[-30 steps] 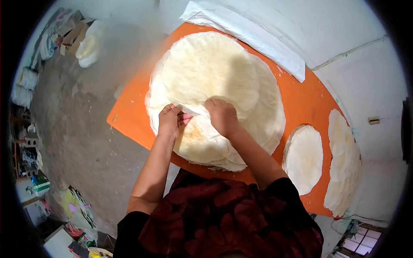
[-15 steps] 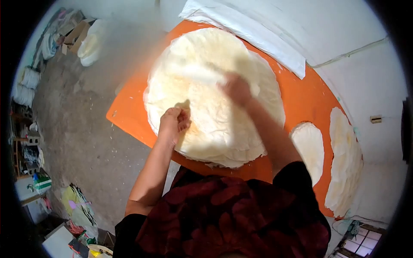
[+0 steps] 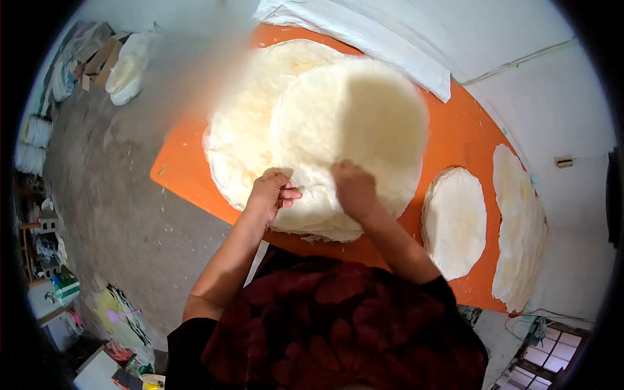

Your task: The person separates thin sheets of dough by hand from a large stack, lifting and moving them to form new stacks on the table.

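Large, round, thin cream-coloured sheets (image 3: 240,123) lie in a broad pile on an orange table (image 3: 455,123). One round sheet (image 3: 312,110) lies over the pile's right part, with a dark shadow across it. My left hand (image 3: 274,194) is over the near part of the pile, fingers curled and thumb pressed in; whatever is between the fingertips is too small to make out. To its right, my right hand (image 3: 354,188) is closed at the near edge of the round sheet, slightly blurred, its fingertips hidden.
An oval stack of cream sheets (image 3: 455,221) lies right of the pile, and more sheets (image 3: 517,227) overlap at the table's right end. White wrapping (image 3: 357,32) runs along the far edge. Cardboard boxes (image 3: 104,62) and a white bundle (image 3: 127,68) stand on the floor.
The round sheet now lies farther right over the pile. My right hand has come down and nearer to me; my left hand has shifted slightly right. The view has moved a little.
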`<action>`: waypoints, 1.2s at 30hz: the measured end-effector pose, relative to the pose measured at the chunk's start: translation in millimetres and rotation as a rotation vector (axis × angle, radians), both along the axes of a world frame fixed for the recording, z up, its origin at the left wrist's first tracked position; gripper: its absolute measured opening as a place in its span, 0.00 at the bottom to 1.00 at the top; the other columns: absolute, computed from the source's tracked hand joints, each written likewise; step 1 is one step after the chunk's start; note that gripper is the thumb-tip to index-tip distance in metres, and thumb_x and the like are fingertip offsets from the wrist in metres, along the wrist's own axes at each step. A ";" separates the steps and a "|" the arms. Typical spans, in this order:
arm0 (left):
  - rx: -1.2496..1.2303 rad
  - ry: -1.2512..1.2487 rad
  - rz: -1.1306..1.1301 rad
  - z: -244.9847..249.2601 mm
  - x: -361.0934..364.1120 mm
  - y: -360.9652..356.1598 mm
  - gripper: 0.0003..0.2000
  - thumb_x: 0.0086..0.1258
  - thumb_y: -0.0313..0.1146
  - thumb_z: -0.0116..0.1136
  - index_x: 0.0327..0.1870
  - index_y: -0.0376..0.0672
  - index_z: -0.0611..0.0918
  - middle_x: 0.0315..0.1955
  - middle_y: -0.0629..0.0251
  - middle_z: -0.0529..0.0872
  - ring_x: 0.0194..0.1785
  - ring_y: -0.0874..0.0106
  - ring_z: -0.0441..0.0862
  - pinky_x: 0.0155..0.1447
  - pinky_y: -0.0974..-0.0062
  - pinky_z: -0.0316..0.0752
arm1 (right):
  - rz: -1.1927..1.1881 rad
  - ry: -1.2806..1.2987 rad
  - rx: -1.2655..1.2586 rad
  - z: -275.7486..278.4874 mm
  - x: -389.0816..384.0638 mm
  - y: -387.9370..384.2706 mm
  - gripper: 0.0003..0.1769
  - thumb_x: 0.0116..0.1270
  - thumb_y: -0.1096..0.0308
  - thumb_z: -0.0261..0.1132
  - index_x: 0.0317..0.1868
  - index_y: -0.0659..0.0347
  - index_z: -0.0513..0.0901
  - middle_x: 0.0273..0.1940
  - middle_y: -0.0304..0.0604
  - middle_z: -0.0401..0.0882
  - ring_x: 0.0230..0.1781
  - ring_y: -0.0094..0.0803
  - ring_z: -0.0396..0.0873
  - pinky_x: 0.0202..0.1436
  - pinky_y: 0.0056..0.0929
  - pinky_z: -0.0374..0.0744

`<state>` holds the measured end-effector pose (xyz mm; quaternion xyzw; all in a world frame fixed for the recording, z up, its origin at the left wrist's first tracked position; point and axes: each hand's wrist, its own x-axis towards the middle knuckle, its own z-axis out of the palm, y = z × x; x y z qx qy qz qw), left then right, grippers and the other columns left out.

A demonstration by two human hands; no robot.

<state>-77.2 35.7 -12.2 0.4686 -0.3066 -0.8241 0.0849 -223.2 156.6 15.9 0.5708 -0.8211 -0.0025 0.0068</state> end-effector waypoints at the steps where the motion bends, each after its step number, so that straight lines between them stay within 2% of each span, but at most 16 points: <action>1: -0.002 -0.010 -0.005 0.9 -1.4 0.7 0.05 0.66 0.29 0.47 0.38 0.39 0.72 0.25 0.63 0.78 0.23 0.72 0.80 0.21 0.81 0.69 | 0.072 -0.010 -0.192 -23.0 5.4 7.4 0.08 0.50 0.75 0.54 0.33 0.60 0.74 0.32 0.45 0.74 0.31 0.39 0.76 0.27 0.33 0.76; 3: -0.008 -0.033 -0.019 4.5 -4.0 2.6 0.05 0.66 0.30 0.46 0.38 0.40 0.73 0.26 0.63 0.78 0.21 0.72 0.80 0.20 0.82 0.69 | 0.035 -0.011 -0.268 -19.9 15.2 5.8 0.11 0.48 0.75 0.55 0.36 0.62 0.74 0.33 0.45 0.73 0.31 0.39 0.76 0.28 0.33 0.76; 9: -0.068 0.029 -0.018 6.7 -11.8 4.0 0.03 0.65 0.31 0.46 0.33 0.43 0.71 0.22 0.63 0.77 0.17 0.74 0.77 0.18 0.80 0.67 | -0.011 -0.002 -0.112 -14.0 23.2 -4.4 0.15 0.46 0.75 0.57 0.39 0.63 0.73 0.34 0.46 0.73 0.32 0.40 0.75 0.30 0.35 0.75; 12: -0.006 0.029 -0.023 5.2 -13.1 0.8 0.03 0.65 0.29 0.44 0.32 0.42 0.70 0.21 0.64 0.75 0.19 0.73 0.76 0.19 0.80 0.66 | 0.044 -0.119 -0.311 -11.5 28.4 -0.7 0.16 0.49 0.72 0.58 0.41 0.65 0.74 0.37 0.47 0.74 0.36 0.38 0.76 0.30 0.34 0.76; 18: 0.058 0.065 -0.043 12.3 -7.3 1.7 0.04 0.67 0.31 0.43 0.33 0.42 0.70 0.24 0.63 0.77 0.23 0.72 0.77 0.21 0.79 0.68 | -0.019 -0.107 -0.271 -38.9 25.0 -3.3 0.21 0.54 0.64 0.57 0.48 0.65 0.72 0.41 0.48 0.76 0.40 0.46 0.75 0.43 0.43 0.73; 21: 0.025 0.086 -0.019 20.1 22.4 -0.3 0.06 0.67 0.32 0.45 0.38 0.40 0.72 0.27 0.62 0.79 0.23 0.74 0.76 0.22 0.80 0.67 | -0.209 -0.348 0.203 -5.3 -4.5 -15.3 0.27 0.53 0.59 0.58 0.53 0.64 0.72 0.42 0.52 0.78 0.44 0.45 0.76 0.48 0.41 0.72; 23: -0.100 0.061 0.043 15.4 56.5 -2.3 0.08 0.65 0.33 0.49 0.39 0.39 0.73 0.29 0.60 0.79 0.22 0.76 0.73 0.23 0.82 0.68 | -0.247 -0.291 -0.022 26.0 -51.5 -19.9 0.26 0.53 0.55 0.59 0.51 0.60 0.75 0.41 0.53 0.79 0.46 0.44 0.76 0.50 0.40 0.72; 24: -0.245 -0.029 0.160 9.0 71.7 -0.9 0.07 0.64 0.32 0.50 0.39 0.39 0.73 0.28 0.62 0.79 0.22 0.78 0.72 0.23 0.83 0.67 | -0.287 -0.380 -0.121 55.6 -75.2 -24.6 0.23 0.53 0.54 0.60 0.46 0.60 0.79 0.42 0.53 0.79 0.46 0.44 0.76 0.51 0.38 0.72; 26: -0.461 -0.145 0.323 -9.6 91.4 -4.2 0.08 0.63 0.32 0.52 0.38 0.39 0.73 0.26 0.65 0.77 0.21 0.81 0.70 0.22 0.84 0.65 | -0.218 -0.220 -0.282 128.3 -90.6 -32.9 0.17 0.55 0.57 0.59 0.41 0.59 0.80 0.38 0.54 0.79 0.41 0.47 0.76 0.46 0.40 0.73; 27: -0.534 -0.174 0.369 -19.5 99.9 -7.9 0.08 0.62 0.33 0.52 0.38 0.39 0.73 0.23 0.67 0.76 0.21 0.81 0.70 0.21 0.84 0.63 | -0.155 -0.263 -0.332 156.9 -91.7 -36.5 0.12 0.57 0.61 0.58 0.36 0.59 0.80 0.35 0.53 0.79 0.37 0.46 0.77 0.41 0.41 0.74; 28: -0.609 -0.207 0.411 -23.8 106.6 -9.9 0.08 0.62 0.33 0.53 0.37 0.39 0.73 0.21 0.69 0.76 0.20 0.82 0.70 0.19 0.84 0.62 | -0.296 -0.097 -0.276 194.4 -60.7 -42.9 0.07 0.55 0.66 0.57 0.31 0.58 0.79 0.31 0.50 0.78 0.34 0.44 0.77 0.36 0.41 0.74; 30: -0.588 -0.218 0.397 -20.9 104.7 -13.9 0.06 0.62 0.29 0.52 0.36 0.38 0.73 0.23 0.68 0.76 0.22 0.82 0.69 0.24 0.84 0.64 | -0.149 0.086 -0.299 205.2 -33.9 -46.3 0.08 0.53 0.70 0.56 0.34 0.59 0.79 0.31 0.49 0.79 0.32 0.43 0.78 0.36 0.38 0.74; 32: -0.527 -0.215 0.342 -20.9 105.2 -20.0 0.04 0.61 0.27 0.52 0.33 0.36 0.74 0.23 0.69 0.76 0.25 0.81 0.70 0.30 0.83 0.66 | -0.032 0.187 -0.316 193.7 -8.9 -51.3 0.12 0.51 0.73 0.55 0.38 0.58 0.79 0.33 0.47 0.79 0.33 0.43 0.78 0.36 0.37 0.75; 34: -0.594 -0.114 0.388 -33.0 104.0 -23.5 0.03 0.61 0.26 0.52 0.30 0.36 0.75 0.23 0.69 0.76 0.24 0.81 0.70 0.30 0.83 0.67 | 0.120 0.151 -0.359 131.9 12.9 -57.4 0.18 0.50 0.75 0.52 0.43 0.56 0.77 0.35 0.46 0.79 0.33 0.44 0.77 0.36 0.39 0.75; 35: -0.629 -0.067 0.410 -38.4 104.5 -25.0 0.03 0.60 0.25 0.52 0.29 0.36 0.75 0.23 0.69 0.76 0.24 0.81 0.70 0.30 0.83 0.67 | 0.069 0.057 -0.162 112.4 40.4 -65.0 0.15 0.50 0.75 0.51 0.40 0.58 0.77 0.33 0.46 0.78 0.31 0.44 0.77 0.34 0.40 0.75; 36: -0.632 -0.076 0.405 -41.0 105.6 -26.4 0.03 0.61 0.26 0.53 0.28 0.37 0.76 0.22 0.70 0.76 0.24 0.80 0.71 0.30 0.83 0.67 | 0.170 -0.046 -0.277 71.8 54.8 -70.2 0.05 0.53 0.72 0.52 0.29 0.58 0.74 0.27 0.46 0.75 0.26 0.43 0.77 0.26 0.40 0.75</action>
